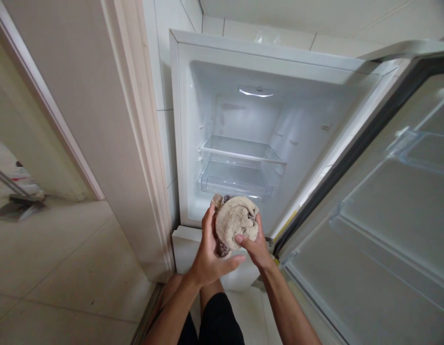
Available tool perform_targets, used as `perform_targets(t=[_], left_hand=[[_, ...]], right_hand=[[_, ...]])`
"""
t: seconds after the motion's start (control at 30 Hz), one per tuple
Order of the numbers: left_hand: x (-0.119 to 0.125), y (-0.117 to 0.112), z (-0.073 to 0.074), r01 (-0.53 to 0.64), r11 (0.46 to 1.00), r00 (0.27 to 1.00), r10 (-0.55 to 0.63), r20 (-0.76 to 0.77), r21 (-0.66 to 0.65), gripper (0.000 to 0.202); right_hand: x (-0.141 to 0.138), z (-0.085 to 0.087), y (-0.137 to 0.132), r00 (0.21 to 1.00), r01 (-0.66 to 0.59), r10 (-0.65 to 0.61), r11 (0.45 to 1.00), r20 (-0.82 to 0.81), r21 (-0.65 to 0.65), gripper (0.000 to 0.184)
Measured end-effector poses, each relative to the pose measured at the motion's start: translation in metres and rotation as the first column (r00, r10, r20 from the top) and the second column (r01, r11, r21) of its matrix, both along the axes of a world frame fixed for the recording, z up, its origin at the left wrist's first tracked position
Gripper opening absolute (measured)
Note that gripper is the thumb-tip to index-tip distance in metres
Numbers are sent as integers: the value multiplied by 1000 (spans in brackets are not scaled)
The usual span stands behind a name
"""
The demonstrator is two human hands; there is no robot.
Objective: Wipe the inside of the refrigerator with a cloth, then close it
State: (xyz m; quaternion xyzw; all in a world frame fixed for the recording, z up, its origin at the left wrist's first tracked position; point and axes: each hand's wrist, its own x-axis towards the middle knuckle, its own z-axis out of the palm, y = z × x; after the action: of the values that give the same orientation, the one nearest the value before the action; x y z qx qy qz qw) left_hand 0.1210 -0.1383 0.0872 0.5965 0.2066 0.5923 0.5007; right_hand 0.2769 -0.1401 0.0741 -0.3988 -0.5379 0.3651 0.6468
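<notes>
A bunched beige cloth (236, 219) is held between both hands in front of the open fridge (178, 120). My left hand (209, 254) cups it from the left and below, fingers curled round it. My right hand (256, 244) grips its right side, thumb pressed on the front. The fridge's upper compartment stands lit and holds only a clear glass shelf (239, 151) and a clear drawer (232, 184) beneath it. Both hands hover just below the compartment's lower edge.
The fridge door (387, 215) swings wide open to the right, its inner shelves bare. A white door frame (142, 143) stands close on the left. Tiled floor (63, 268) stretches left, with a broom or mop head (24, 199) far left. My knees show below.
</notes>
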Motion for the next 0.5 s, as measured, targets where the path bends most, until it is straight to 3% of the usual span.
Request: perform_targets(t=[0.07, 0.27, 0.37, 0.5], left_hand=[[-3, 5, 3, 69, 992, 992, -57, 112, -106, 109], [-3, 23, -4, -45, 921, 985, 105, 136, -387, 70], [-8, 26, -2, 20, 891, 959, 112, 262, -454, 69], [-10, 30, -1, 143, 851, 931, 58, 360, -505, 52]], right_hand=[[1, -2, 1, 999, -23, 23, 1000, -22, -4, 107], [-5, -3, 2, 987, -79, 75, 997, 142, 23, 106], [-2, -4, 7, 988, -93, 87, 995, 131, 46, 110], [5, -7, 21, 984, -66, 56, 996, 168, 59, 98]])
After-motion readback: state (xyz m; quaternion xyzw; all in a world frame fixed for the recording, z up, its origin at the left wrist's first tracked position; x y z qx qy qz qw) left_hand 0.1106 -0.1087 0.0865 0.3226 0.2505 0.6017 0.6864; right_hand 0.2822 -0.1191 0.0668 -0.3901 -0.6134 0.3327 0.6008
